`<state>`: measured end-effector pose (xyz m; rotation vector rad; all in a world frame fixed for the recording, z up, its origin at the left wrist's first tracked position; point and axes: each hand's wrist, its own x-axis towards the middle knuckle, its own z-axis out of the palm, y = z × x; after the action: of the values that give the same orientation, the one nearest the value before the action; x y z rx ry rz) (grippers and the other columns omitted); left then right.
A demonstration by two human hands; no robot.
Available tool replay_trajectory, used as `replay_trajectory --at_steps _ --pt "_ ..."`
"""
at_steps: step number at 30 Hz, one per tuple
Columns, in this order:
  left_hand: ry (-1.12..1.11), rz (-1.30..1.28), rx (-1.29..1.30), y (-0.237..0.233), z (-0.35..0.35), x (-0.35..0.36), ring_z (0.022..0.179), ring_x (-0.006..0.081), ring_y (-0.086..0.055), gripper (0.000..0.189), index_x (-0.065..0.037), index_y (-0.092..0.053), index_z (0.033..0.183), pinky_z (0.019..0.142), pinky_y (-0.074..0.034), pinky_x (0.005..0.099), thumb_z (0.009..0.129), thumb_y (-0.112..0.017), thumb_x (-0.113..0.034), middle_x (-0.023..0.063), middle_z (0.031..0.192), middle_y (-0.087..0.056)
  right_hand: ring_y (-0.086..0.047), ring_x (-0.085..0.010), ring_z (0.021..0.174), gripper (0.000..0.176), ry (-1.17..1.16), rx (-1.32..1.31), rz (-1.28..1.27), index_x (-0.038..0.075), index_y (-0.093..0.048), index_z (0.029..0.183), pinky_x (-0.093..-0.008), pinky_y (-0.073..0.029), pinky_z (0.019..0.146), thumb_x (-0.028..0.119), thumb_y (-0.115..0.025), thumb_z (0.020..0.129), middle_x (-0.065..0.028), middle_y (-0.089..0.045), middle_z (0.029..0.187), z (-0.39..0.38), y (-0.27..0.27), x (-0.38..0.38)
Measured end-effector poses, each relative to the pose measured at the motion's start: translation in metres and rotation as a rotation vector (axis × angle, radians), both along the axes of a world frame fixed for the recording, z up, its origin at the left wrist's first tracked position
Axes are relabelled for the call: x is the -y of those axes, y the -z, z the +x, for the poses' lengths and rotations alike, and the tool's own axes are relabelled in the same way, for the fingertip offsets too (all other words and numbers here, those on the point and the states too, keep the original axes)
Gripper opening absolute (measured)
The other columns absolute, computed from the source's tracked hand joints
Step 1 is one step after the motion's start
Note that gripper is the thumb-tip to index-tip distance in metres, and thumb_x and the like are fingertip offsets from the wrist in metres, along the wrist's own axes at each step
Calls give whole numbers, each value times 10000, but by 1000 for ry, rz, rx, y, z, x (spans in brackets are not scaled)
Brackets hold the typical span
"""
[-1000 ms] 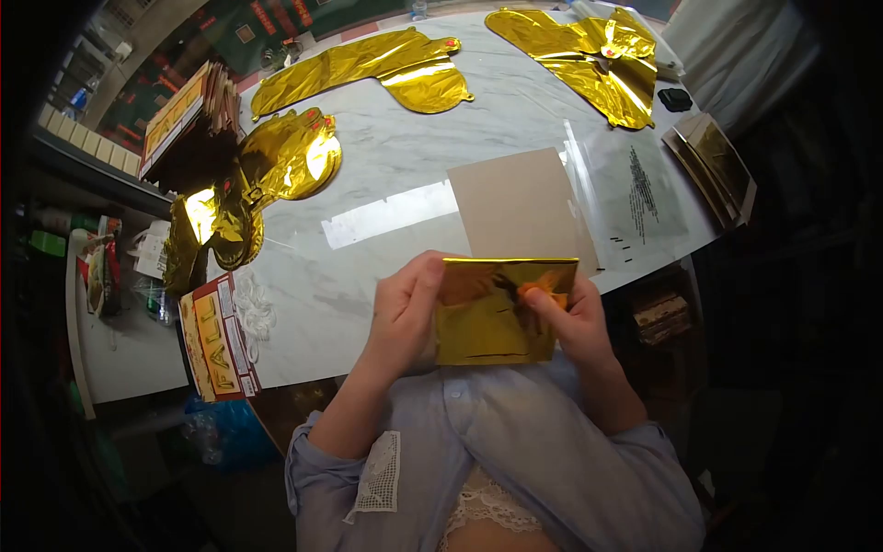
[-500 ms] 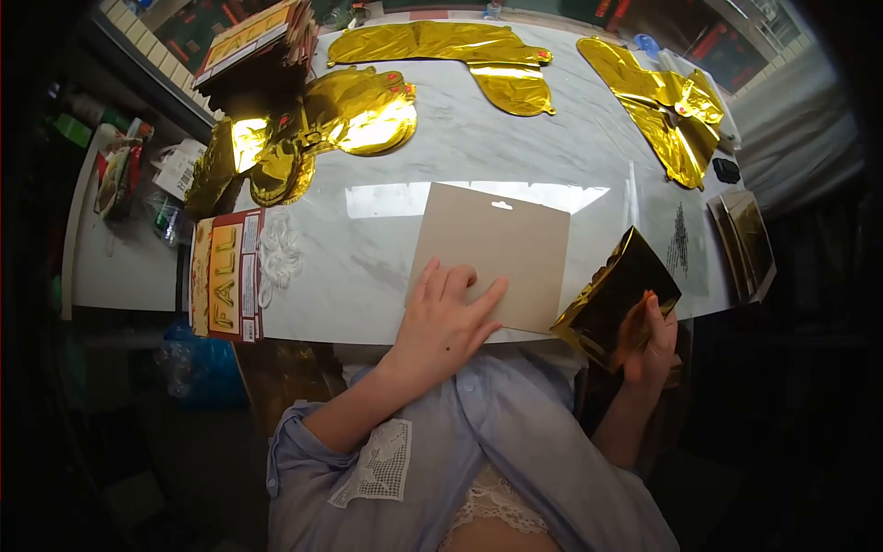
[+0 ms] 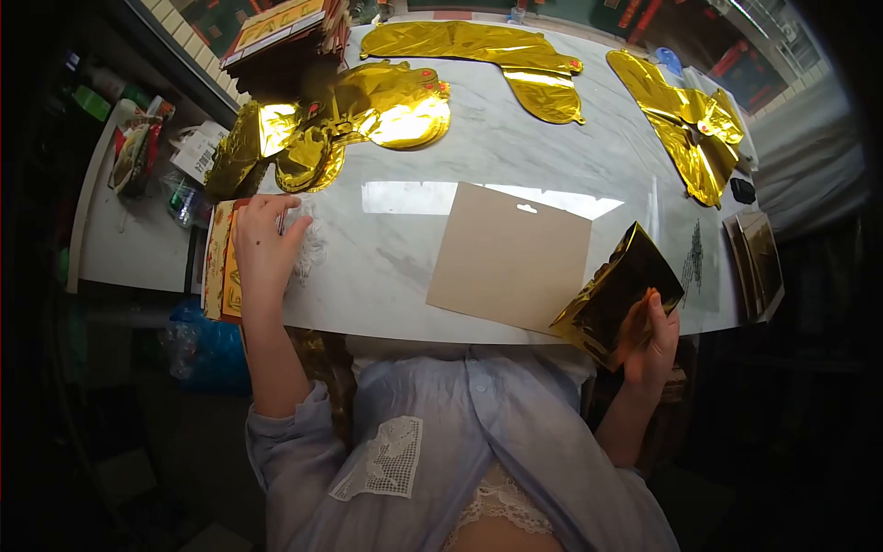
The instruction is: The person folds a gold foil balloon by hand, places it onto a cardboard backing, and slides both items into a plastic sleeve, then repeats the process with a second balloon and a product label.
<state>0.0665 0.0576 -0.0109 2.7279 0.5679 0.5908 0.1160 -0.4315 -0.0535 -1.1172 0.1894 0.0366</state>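
My left hand [image 3: 267, 241] is over the printed cards [image 3: 221, 262] at the table's left edge, fingers apart and bent, beside a bundle of white string [image 3: 310, 250]. Whether its fingertips touch the cards or the string I cannot tell. A blank brown card [image 3: 510, 258] with a hanging slot lies flat near the front edge. To its right, my right hand [image 3: 655, 340] grips a folded gold foil sheet [image 3: 621, 299], thumb on top, and the foil's left corner overlaps the card's lower right corner.
Gold foil balloons lie at the back left [image 3: 400, 106], back middle [image 3: 543, 78] and back right [image 3: 690, 129]. A tall stack of cards [image 3: 285, 41] stands at the far left. More folded gold pieces [image 3: 759, 262] sit at the right edge, near a small black object [image 3: 742, 190].
My left hand has left the brown card and moved left to the printed cards and string. My right hand still holds the gold foil. The view has shifted slightly.
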Motion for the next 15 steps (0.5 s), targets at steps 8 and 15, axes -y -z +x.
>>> replay_trajectory --at_steps 8,15 --pt "116 -469 306 -3 -1 -5 969 187 -628 128 -17 -804 977 860 -481 325 859 -850 -40 63 1062 -704 -681 -66 809 135 165 -43 -51 91 -670 1188 -205 -553 636 166 -679 1076 19 -706 971 -3 -7 -9" --pt "371 -682 243 -42 5 63 879 76 -624 128 -50 -839 956 735 -405 243 839 -858 -2 33 1015 -733 -693 -109 989 226 6 1 41 51 -631 1268 -272 -562 887 123 -681 1060 -34 -727 1128 -4 -5 -2"
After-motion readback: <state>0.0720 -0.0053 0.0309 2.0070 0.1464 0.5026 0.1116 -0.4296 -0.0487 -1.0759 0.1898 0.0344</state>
